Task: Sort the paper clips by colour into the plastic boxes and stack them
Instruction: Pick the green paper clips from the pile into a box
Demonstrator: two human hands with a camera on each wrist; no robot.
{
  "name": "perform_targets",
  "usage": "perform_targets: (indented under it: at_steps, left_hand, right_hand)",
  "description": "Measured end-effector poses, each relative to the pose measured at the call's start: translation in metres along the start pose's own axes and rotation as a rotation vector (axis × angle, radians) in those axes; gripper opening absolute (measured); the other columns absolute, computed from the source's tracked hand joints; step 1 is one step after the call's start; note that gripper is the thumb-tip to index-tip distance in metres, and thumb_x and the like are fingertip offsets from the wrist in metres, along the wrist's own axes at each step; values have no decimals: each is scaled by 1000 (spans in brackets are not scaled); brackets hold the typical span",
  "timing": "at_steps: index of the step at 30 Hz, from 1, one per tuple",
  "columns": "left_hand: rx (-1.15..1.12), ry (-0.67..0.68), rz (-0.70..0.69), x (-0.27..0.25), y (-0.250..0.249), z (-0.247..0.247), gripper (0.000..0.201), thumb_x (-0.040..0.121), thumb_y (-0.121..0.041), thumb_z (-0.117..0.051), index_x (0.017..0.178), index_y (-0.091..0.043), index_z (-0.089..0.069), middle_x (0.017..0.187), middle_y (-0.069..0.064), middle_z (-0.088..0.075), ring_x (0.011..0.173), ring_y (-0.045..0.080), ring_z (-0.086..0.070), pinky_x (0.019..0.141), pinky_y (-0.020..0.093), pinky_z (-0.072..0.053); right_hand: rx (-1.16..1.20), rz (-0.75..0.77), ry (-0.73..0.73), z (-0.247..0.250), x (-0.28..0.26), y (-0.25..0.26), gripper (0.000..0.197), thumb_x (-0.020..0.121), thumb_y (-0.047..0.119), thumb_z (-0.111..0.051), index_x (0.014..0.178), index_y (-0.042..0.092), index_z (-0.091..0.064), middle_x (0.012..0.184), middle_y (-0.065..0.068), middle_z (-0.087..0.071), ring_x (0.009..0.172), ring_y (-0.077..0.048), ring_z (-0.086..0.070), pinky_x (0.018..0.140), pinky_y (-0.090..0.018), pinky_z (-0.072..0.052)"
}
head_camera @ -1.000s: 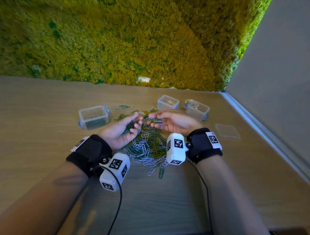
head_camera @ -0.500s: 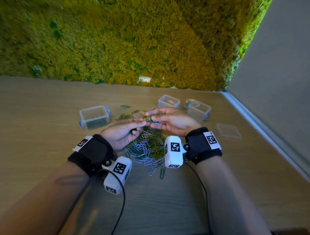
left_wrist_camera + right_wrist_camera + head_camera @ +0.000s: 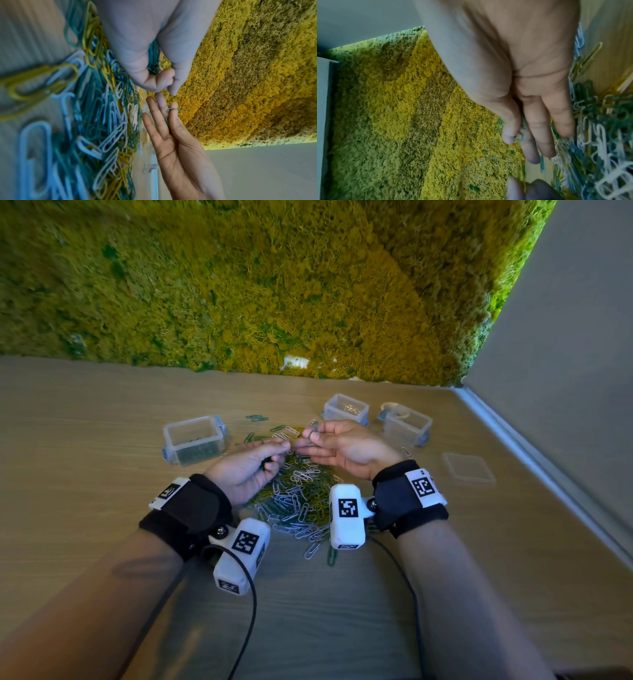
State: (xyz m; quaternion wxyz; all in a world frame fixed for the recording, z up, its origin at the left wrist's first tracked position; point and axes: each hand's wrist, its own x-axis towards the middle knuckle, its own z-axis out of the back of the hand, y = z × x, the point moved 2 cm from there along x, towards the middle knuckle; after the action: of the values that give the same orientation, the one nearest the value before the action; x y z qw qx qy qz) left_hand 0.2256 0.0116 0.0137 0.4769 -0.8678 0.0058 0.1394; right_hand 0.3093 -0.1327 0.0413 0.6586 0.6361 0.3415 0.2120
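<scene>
A heap of green, yellow and white paper clips (image 3: 301, 498) lies on the wooden table between my wrists. Just above its far end my two hands meet fingertip to fingertip. My left hand (image 3: 274, 453) is curled round a bunch of green clips (image 3: 154, 60) held in its palm. My right hand (image 3: 311, 436) pinches a green clip (image 3: 518, 136) between thumb and forefinger, its other fingers straight. Three clear plastic boxes stand behind the heap: a left box (image 3: 193, 440) holding green clips, a middle box (image 3: 346, 409) and a right box (image 3: 406, 424).
A clear lid (image 3: 467, 467) lies flat at the right of the table, near the grey wall. A moss wall (image 3: 274, 285) closes off the far edge. A few stray clips (image 3: 255, 418) lie between the left box and the heap.
Both hands have drawn closer together and shifted slightly toward the boxes; their fingertips now touch over the far end of the heap.
</scene>
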Motion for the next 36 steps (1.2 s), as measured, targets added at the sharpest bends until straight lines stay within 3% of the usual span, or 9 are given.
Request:
perform_targets:
  at_steps: [3, 7, 10, 12, 18, 21, 25, 30, 36]
  left_hand:
    - [-71, -6, 15, 0, -2, 1, 7, 90, -8, -55, 85, -11, -51, 68, -2, -47, 51, 2, -45, 41, 8, -38]
    - [-486, -31, 141, -5, -9, 3, 22, 96, -23, -48, 95, -3, -58, 80, 9, -62, 61, 12, -59, 51, 14, -51]
    - [-638, -47, 161, -11, -14, 1, 31, 99, -20, -43, 99, 3, -63, 94, 19, -68, 72, 22, -69, 65, 21, -57]
    - [-647, -33, 148, -13, -15, -1, 32, 99, -16, -42, 98, 6, -65, 98, 22, -68, 76, 26, -71, 71, 24, -57]
    - [-842, -35, 165, -11, -17, 4, 38, 100, -16, -39, 110, 18, -52, 100, 29, -67, 74, 31, -72, 64, 24, -58]
    - [-818, -59, 135, -10, -16, 6, 39, 102, -17, -35, 109, 18, -50, 100, 31, -66, 74, 33, -71, 65, 26, -58]
    - [-616, -53, 143, -8, -14, 5, 36, 103, -18, -32, 112, 4, -59, 103, 26, -67, 80, 33, -71, 65, 36, -59]
    - [-533, -67, 128, -9, -15, 6, 37, 103, -22, -33, 106, 0, -62, 105, 24, -67, 83, 31, -71, 75, 36, -57]
    - [-427, -83, 126, -11, -14, 5, 29, 101, -19, -41, 103, -1, -64, 110, 22, -66, 88, 26, -70, 76, 35, -57]
  right_hand:
    - [91, 20, -30, 2, 0, 3, 11, 97, 2, -45, 99, 3, -55, 118, -23, -62, 112, -31, -62, 94, -36, -51]
    - [349, -6, -53, 8, -2, 11, 9, 96, 5, -47, 102, 1, -53, 91, -15, -70, 81, -21, -70, 72, -22, -58]
    - [76, -47, -49, 8, -7, 10, 9, 94, 17, -56, 92, 8, -56, 68, 0, -55, 56, -8, -51, 46, -15, -43]
    - [-110, -46, -63, 6, -7, 6, 12, 93, 16, -58, 90, 5, -61, 65, 1, -49, 51, -6, -41, 41, -14, -34]
    - [-755, 9, -117, -6, -6, 3, 24, 86, 25, -68, 108, 15, -68, 77, 12, -57, 68, -1, -50, 52, -15, -38]
    - [-849, 52, -85, -9, -2, -2, 21, 82, 18, -74, 100, 11, -71, 65, 15, -52, 50, 8, -49, 43, -6, -30]
    - [-831, 58, -92, -11, 0, -4, 13, 85, 15, -69, 95, 8, -72, 72, 15, -59, 64, 4, -51, 61, -15, -38]
    - [-470, -61, -141, -12, 3, -5, 10, 92, 13, -49, 83, 12, -53, 70, 0, -46, 56, -10, -37, 44, -20, -27]
    - [-363, -33, -108, -12, 7, -8, 6, 88, 7, -60, 83, 11, -59, 69, 0, -49, 55, -8, -38, 43, -18, -28]
